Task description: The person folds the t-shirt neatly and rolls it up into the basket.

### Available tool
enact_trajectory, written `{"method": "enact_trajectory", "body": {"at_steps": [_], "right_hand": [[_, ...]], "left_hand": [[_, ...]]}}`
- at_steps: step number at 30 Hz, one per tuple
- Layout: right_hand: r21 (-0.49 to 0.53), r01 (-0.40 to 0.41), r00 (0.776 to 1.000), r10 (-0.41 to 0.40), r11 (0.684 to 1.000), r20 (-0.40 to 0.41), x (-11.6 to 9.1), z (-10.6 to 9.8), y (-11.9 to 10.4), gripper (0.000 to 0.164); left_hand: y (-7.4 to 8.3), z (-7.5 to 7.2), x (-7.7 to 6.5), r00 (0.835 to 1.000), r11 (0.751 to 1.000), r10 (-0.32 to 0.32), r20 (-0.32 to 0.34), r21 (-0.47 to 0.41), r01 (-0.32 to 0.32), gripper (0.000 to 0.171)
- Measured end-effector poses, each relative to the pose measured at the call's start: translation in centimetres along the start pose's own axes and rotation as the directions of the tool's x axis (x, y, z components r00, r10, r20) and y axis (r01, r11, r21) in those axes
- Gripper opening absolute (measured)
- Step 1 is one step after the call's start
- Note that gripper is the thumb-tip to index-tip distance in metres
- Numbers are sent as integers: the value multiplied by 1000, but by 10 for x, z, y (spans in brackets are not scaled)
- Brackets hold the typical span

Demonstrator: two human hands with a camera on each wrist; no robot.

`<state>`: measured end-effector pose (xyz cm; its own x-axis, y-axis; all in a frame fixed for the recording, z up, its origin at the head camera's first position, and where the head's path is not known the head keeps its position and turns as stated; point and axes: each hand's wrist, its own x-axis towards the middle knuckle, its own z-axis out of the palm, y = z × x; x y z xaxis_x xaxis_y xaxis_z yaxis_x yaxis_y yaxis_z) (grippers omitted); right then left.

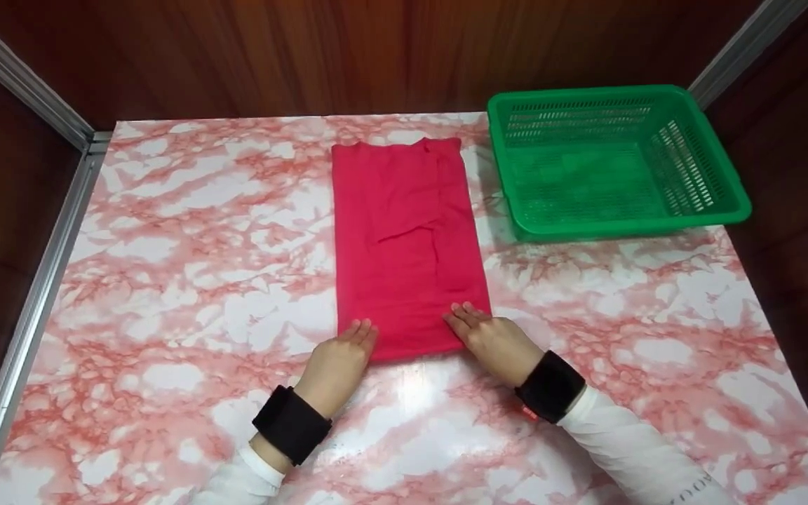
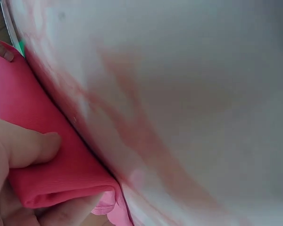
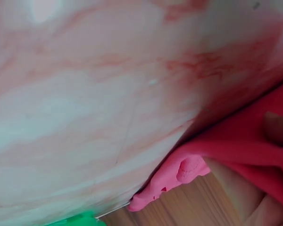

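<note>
A folded pinkish-red garment (image 1: 404, 273) lies as a long rectangle on the table, with creases across its middle. At its near left corner, my left hand (image 1: 337, 365) pinches the folded edge. The left wrist view shows the thumb (image 2: 35, 148) on top of the cloth and other fingers (image 2: 70, 212) underneath. My right hand (image 1: 502, 345) holds the near right corner the same way, its thumb (image 3: 278, 128) above and fingers (image 3: 240, 188) below the fabric. The exact kind of garment cannot be told from its folded shape.
A green perforated plastic basket (image 1: 516, 226) stands at the back right, close to the garment's right side. The table (image 1: 200, 280) has a red-and-white marbled top. Dark wood panels (image 1: 292, 56) rise behind and at both sides, with metal rails (image 1: 46, 266) at the edges.
</note>
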<state>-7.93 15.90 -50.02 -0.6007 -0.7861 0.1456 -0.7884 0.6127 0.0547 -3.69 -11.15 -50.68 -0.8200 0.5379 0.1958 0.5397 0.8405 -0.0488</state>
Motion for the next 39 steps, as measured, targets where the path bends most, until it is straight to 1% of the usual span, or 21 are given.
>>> {"method": "enact_trajectory", "body": {"at_steps": [3, 12, 18, 24, 27, 29, 33, 36, 39], "right_hand": [[35, 1, 1000, -1, 999, -1, -4, -3, -2, 36], [98, -9, 1000, 9, 995, -3, -25, -8, -12, 40], [119, 1, 1000, -1, 993, 1, -36, -12, -20, 40], [113, 6, 999, -10, 994, 35, -45, -15, -30, 37], [134, -4, 999, -3, 991, 54, -50, -18, -36, 37], [166, -24, 998, 13, 986, 65, -53, -20, -39, 38], [206, -64, 993, 41, 977, 114, -58, -23, -47, 38], [214, -69, 988, 37, 974, 147, -61, -26, -51, 39], [229, -69, 987, 34, 971, 156, -64, -27, -54, 41]], "left_hand": [[4, -1, -5, 1000, 1000, 10, 7, -8, -10, 32], [19, -5, -22, 1000, 1000, 7, -21, -27, -8, 34], [28, -8, -33, 999, 999, 27, -36, -34, -29, 30], [37, -14, -43, 999, 997, 48, -6, -57, -49, 31], [41, -18, -47, 998, 996, 63, 17, -70, -62, 31], [43, -20, -49, 997, 995, 69, 30, -80, -67, 32], [48, -23, -56, 997, 993, 76, 24, -92, -74, 31], [52, -25, -61, 996, 993, 83, 32, -90, -80, 31], [56, -27, -65, 994, 992, 94, 60, -86, -88, 32]]}}
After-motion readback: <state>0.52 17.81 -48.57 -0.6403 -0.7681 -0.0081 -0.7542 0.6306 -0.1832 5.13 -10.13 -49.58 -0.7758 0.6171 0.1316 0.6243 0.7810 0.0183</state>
